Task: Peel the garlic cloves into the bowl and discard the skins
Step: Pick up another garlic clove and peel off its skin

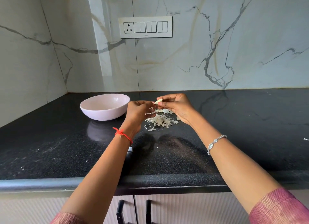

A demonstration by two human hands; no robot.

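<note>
In the middle of the frame, just above the black counter point(242, 123): right hand point(178, 106), fingers point(167, 103) pinched tight on a small garlic clove point(158, 101). Just left of it, left hand point(138, 112), fingers curled in, pinching a thin skin strip point(151, 113) close to the clove. Right under both hands, a pile of loose skins point(158, 121) lying on the counter. Further left, a pink bowl point(100, 114), upright on the counter, near the left hand.

Pale clove point(158, 101) held aloft — papery skins point(158, 121) heaped beneath; pink bowl point(103, 113) left, upright.
</note>
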